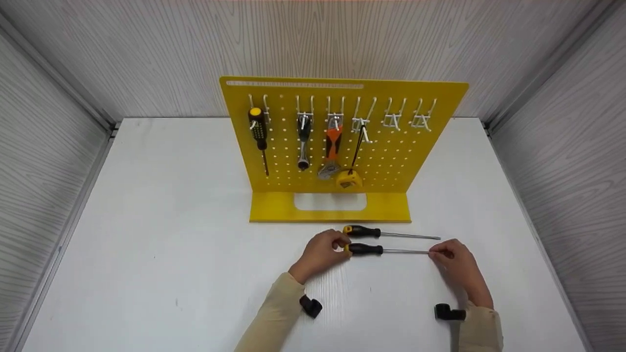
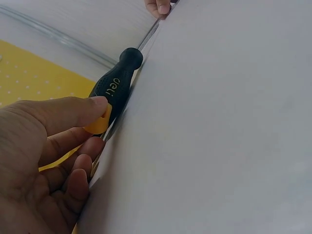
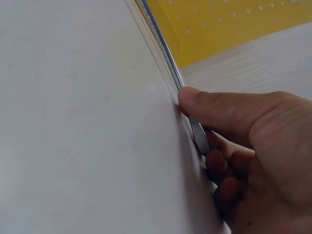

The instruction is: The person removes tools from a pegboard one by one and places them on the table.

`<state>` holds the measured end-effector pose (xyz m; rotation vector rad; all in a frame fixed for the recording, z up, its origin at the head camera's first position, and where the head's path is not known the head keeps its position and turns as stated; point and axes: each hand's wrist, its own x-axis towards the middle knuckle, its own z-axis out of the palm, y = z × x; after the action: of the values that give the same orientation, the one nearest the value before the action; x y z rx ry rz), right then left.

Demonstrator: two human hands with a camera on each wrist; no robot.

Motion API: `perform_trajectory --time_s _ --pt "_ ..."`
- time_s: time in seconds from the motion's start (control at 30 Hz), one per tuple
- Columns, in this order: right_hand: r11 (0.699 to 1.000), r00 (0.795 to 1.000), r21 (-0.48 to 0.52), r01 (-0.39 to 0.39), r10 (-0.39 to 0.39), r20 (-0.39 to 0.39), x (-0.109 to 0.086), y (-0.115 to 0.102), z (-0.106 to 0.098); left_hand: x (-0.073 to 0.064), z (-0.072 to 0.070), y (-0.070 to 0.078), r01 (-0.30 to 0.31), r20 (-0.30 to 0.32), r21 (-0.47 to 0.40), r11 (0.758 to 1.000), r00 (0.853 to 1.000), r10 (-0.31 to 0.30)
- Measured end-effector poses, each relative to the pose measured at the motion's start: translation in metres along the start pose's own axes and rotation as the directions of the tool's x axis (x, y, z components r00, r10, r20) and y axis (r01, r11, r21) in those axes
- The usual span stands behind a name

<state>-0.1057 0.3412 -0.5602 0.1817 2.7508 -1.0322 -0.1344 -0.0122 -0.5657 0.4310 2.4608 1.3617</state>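
Two screwdrivers with black handles and yellow ends lie side by side in front of the pegboard, shafts toward the right. My left hand (image 1: 322, 253) pinches the yellow handle end of the nearer screwdriver (image 1: 367, 249) between thumb and fingers. At the other end of that tool, my right hand (image 1: 458, 266) pinches the shaft near its tip. The right wrist view has a flat metal tip (image 3: 199, 139) just past the thumb. Lettering shows on the black handle (image 2: 113, 87) in the left wrist view. Just behind lies the farther screwdriver (image 1: 364, 231), its handle end close to my left fingers.
A yellow pegboard (image 1: 293, 181) stands behind on the white table (image 1: 171, 195). On its hooks hang a screwdriver (image 1: 257, 128), a ratchet wrench (image 1: 303, 142), an adjustable wrench (image 1: 333, 144) and a tape measure (image 1: 349, 180). Two white hooks (image 1: 392, 120) at the right are bare.
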Motion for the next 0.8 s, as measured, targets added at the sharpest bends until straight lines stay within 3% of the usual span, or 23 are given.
perform_trajectory --time_s 0.2,0.8 --pt "1.000 0.999 0.003 -0.028 0.028 0.016 0.0004 0.0008 -0.0004 -0.0006 0.0000 -0.0038 -0.017 0.001 -0.030 0.999 1.000 0.017" --pt "0.999 0.998 0.033 0.007 -0.009 0.068 0.0002 0.0012 -0.0066 -0.0015 -0.0030 -0.0086 -0.030 0.004 -0.073 0.997 1.000 0.030"
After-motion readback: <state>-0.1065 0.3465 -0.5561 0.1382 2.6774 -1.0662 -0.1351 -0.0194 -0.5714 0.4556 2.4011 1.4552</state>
